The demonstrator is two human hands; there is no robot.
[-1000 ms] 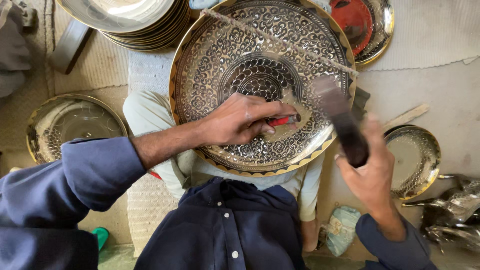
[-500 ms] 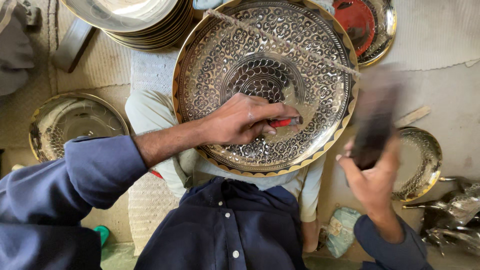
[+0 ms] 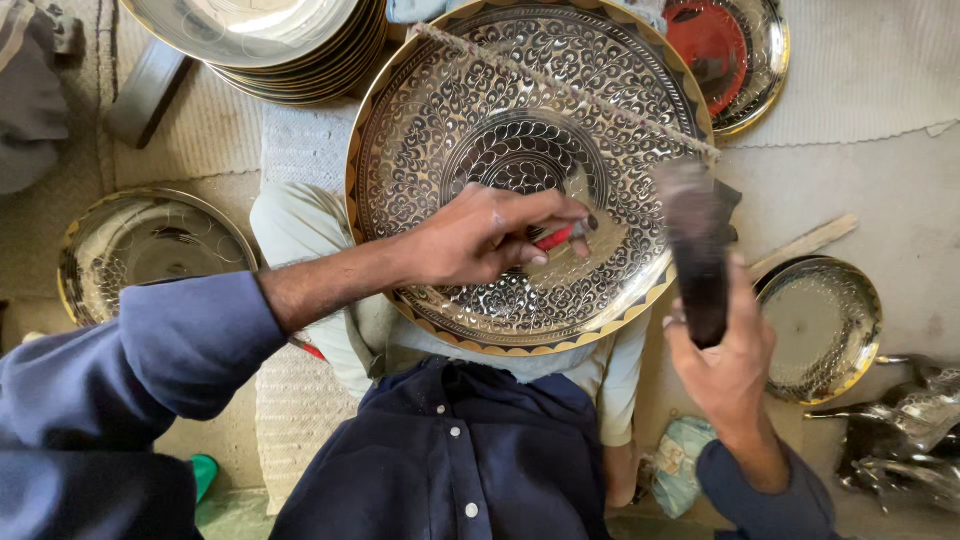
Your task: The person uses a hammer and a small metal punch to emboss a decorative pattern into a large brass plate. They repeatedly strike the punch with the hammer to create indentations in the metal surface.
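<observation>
Mallet (image 3: 697, 250) lowered, blurred, chisel (image 3: 556, 236) half-hidden

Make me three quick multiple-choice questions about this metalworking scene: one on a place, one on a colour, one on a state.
1. Where does the large engraved tray rest?
A. on the person's lap
B. on a shelf
C. on a wall

2. What colour is the tool handle in the left hand?
A. green
B. red
C. white

3. How is the hammer in the right hand?
A. lying flat
B. raised off the tray
C. in a box

Answers: 1 A, it lies over the legs; 2 B, red shows between the fingers; 3 B, gripped upright, clear of the metal.
</observation>
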